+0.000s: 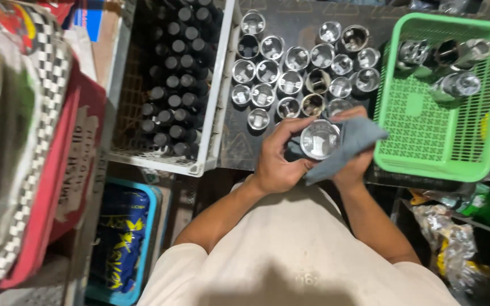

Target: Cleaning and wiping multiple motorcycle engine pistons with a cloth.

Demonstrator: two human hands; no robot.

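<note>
Both hands hold one shiny metal cup wrapped in a grey cloth, close to the body.

Head view: the metal cup sits between the two hands with its round open face turned up at the camera, below the cluster of similar cups. The left hand curls round its left side, thumb and fingers closed on the rim. The right hand is mostly under the grey cloth, which drapes over its fingers and presses against the cup's right side, so it grips both. Both forearms angle in from the lower edge. Just beyond the hands stand rows of metal cups on a dark surface. To the right, touching the cloth's edge, a green plastic basket holds a few more. To the left a white crate is packed with black cylinders.
</note>
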